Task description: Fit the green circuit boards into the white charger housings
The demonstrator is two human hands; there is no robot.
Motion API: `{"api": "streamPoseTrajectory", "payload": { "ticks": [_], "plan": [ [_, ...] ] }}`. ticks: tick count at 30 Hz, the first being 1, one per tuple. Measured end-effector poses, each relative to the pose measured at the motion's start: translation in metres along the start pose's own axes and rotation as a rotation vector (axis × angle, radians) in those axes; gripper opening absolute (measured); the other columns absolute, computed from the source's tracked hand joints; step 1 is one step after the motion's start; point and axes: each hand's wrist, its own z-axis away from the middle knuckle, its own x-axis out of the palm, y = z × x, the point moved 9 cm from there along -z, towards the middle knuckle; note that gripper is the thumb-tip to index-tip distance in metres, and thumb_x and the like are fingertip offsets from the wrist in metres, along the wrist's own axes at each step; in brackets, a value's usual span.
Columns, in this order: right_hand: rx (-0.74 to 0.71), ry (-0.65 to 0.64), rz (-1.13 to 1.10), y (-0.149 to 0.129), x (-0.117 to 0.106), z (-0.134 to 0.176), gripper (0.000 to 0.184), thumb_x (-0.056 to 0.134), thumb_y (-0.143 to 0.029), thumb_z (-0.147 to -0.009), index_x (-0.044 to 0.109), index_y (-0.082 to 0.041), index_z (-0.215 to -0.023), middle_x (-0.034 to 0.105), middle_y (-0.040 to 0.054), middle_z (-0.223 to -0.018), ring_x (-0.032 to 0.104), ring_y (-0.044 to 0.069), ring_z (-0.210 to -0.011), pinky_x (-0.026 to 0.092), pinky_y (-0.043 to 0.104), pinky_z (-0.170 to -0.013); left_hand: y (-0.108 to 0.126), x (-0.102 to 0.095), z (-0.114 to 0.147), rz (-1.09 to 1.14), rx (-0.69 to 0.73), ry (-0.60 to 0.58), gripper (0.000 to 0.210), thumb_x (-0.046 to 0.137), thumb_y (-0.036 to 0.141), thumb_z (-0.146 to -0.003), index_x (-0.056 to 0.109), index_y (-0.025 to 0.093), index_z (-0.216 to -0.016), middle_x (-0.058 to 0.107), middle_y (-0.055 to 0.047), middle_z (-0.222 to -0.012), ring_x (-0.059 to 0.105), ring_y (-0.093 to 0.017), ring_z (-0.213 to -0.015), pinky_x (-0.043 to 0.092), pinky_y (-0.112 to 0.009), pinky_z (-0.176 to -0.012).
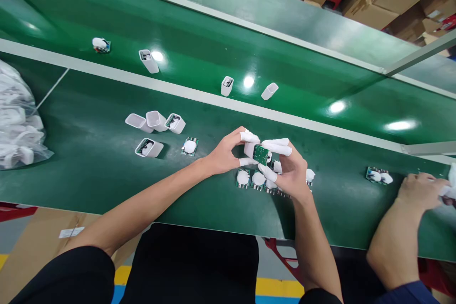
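Note:
My left hand, with white covers on its fingertips, is closed around a white plastic housing. Between the covered fingers of my right hand is a green circuit board, lined up at the housing's open end. I cannot tell how far the board reaches inside. Below both hands lie several boards with white tops, among them one board at the left of the row; my right hand partly hides the others. A single board lies left of my left wrist.
White housings lie to the left, some with boards inside; others stand behind the pale strip. A bag of white parts sits at far left. A co-worker's hand is at far right, near another board.

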Motion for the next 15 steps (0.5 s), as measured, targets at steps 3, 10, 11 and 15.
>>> {"api": "streamPoseTrajectory", "payload": {
  "ticks": [3, 10, 11, 15],
  "plan": [
    [-0.015, -0.004, -0.007, -0.002, 0.000, -0.001, 0.059, 0.094, -0.029, -0.090, 0.074, -0.039, -0.145, 0.076, 0.0094, -0.141, 0.072, 0.035, -0.131, 0.067, 0.057, -0.100, 0.003, -0.001, 0.000, -0.034, 0.036, 0.008, 0.050, 0.096, 0.038, -0.089, 0.074, 0.025, -0.132, 0.064, -0.006, -0.114, 0.067, -0.018, -0.098, 0.066, -0.035, -0.085],
    [-0.001, -0.012, 0.031, -0.001, 0.003, -0.003, 0.059, 0.094, -0.028, -0.091, 0.074, -0.040, -0.145, 0.075, 0.0091, -0.141, 0.071, 0.035, -0.131, 0.066, 0.058, -0.103, 0.010, -0.003, 0.000, -0.153, 0.123, 0.021, 0.048, 0.094, 0.034, -0.091, 0.074, 0.025, -0.133, 0.067, -0.006, -0.113, 0.067, -0.019, -0.096, 0.063, -0.037, -0.084],
    [-0.004, -0.011, 0.051, -0.002, 0.003, -0.003, 0.059, 0.093, -0.029, -0.091, 0.073, -0.041, -0.146, 0.074, 0.0090, -0.142, 0.071, 0.035, -0.131, 0.065, 0.059, -0.104, 0.012, -0.003, 0.001, -0.167, 0.135, 0.025, 0.047, 0.094, 0.033, -0.091, 0.074, 0.025, -0.133, 0.068, -0.006, -0.113, 0.067, -0.020, -0.097, 0.062, -0.037, -0.085],
    [-0.018, -0.009, 0.161, -0.006, 0.003, -0.005, 0.060, 0.091, -0.031, -0.094, 0.070, -0.041, -0.151, 0.072, 0.0097, -0.147, 0.070, 0.035, -0.133, 0.064, 0.062, -0.109, 0.012, -0.005, 0.001, -0.217, 0.126, 0.044, 0.046, 0.093, 0.034, -0.091, 0.075, 0.025, -0.131, 0.069, -0.006, -0.112, 0.068, -0.021, -0.099, 0.062, -0.039, -0.086]
  ]
}}
